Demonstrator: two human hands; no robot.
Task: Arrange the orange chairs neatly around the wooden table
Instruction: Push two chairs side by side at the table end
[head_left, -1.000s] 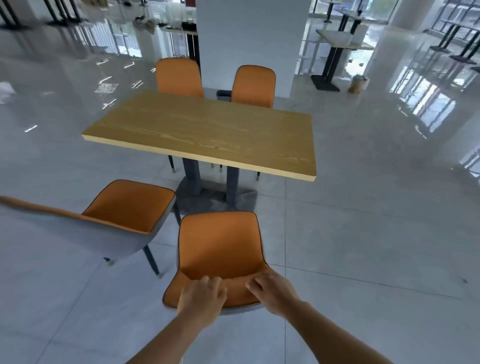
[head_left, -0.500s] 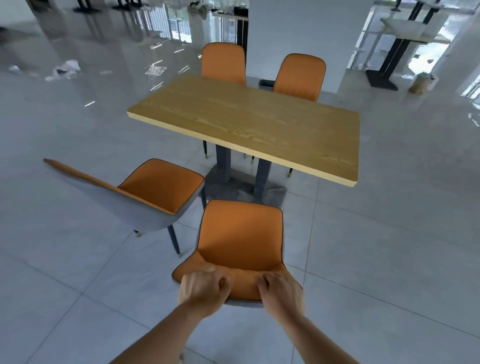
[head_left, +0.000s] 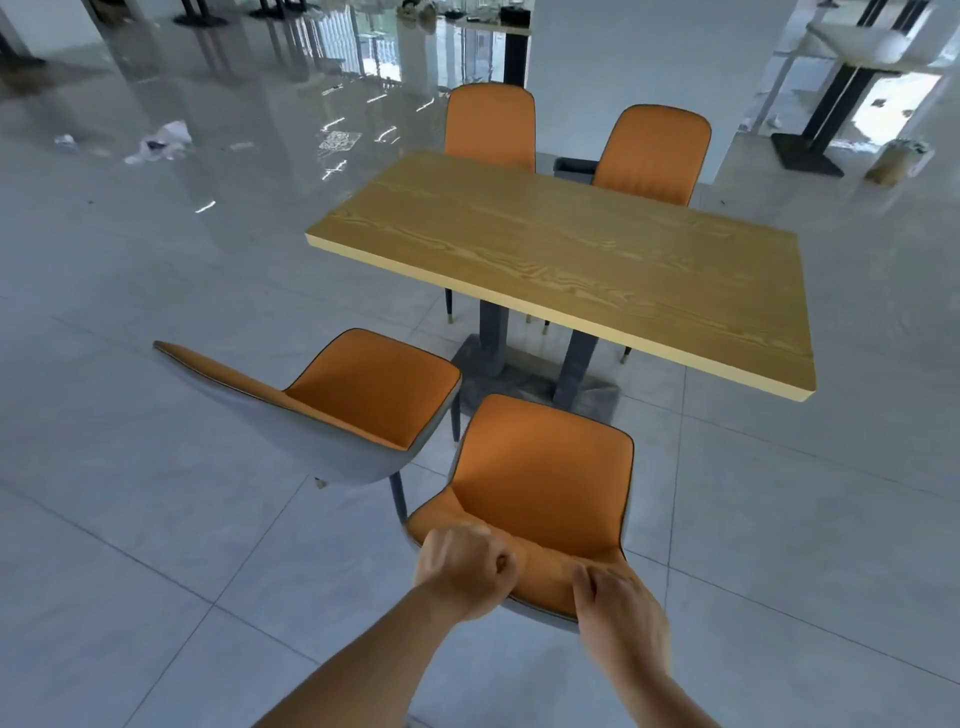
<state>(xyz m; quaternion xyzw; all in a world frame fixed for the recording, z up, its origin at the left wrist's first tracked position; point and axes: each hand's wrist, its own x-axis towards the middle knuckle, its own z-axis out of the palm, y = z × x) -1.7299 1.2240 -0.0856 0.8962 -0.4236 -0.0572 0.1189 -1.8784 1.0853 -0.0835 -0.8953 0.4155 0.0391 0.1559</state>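
1. Altogether, four orange chairs showed around one wooden table (head_left: 571, 260), which stood on a grey tiled floor (head_left: 156, 519).
2. Two of them, the far left chair (head_left: 491, 127) and the far right chair (head_left: 652, 153), stood side by side at the table's far long edge, backs upright, seats hidden under the top.
3. A third, the angled chair (head_left: 374, 384), stood off the near left corner, turned slantwise, apart from the table.
4. The fourth, the near chair (head_left: 540, 478), faced the near long edge, its seat front short of the tabletop and just beside the angled chair.
5. Two hands were on that near chair's backrest: the left hand (head_left: 465, 569) was curled in a fist over the top edge, gripping it; the right hand (head_left: 618, 603) lay beside it, fingers hooked over the same edge.
6. One clump of crumpled paper (head_left: 161, 140) lay on the floor well off to the left.
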